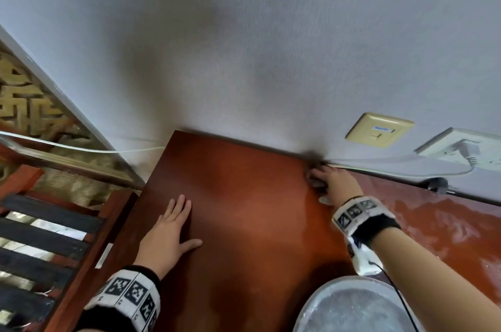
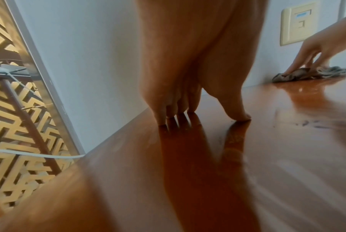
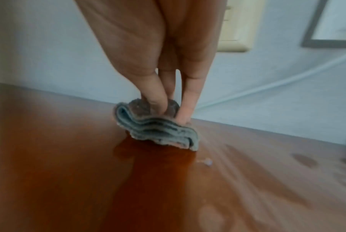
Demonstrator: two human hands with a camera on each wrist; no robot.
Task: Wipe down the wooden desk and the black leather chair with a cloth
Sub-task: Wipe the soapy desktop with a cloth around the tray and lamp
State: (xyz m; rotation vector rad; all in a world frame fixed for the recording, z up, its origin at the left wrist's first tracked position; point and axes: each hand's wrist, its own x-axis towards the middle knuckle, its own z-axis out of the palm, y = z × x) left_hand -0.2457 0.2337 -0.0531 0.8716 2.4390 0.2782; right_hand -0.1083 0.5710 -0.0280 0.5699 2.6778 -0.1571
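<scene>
Nearest the head camera, at the bottom edge, sits a round grey basin [image 1: 349, 307] on the wooden desk [image 1: 244, 209], partly crossed by the right forearm and a thin black cable from the wrist band.

At the far left, beyond the desk's edge, stands a red wooden frame with dark slats [image 1: 46, 234], and behind it a panel with a gold fret pattern [image 1: 24, 98]. A white cord [image 1: 81, 148] runs from there to the desk's back corner.

On the left part of the desk the left hand [image 1: 169, 228] lies palm down, fingers straight and close together pointing toward the wall, thumb spread to the right. The left wrist view shows its fingertips [image 2: 162, 120] touching the glossy top; it holds nothing.

Further right, the right arm reaches forward to the desk's back edge by the wall. The right hand [image 1: 332, 182] presses a bunched grey cloth [image 3: 158, 130] onto the wood with nearly straight fingers [image 3: 154, 97], thumb beside the folds. Wet streaks and droplets shine on the surface right of the cloth.

On the wall to the right are a beige socket plate [image 1: 379, 132] and a white outlet with a plug [image 1: 466, 151].
</scene>
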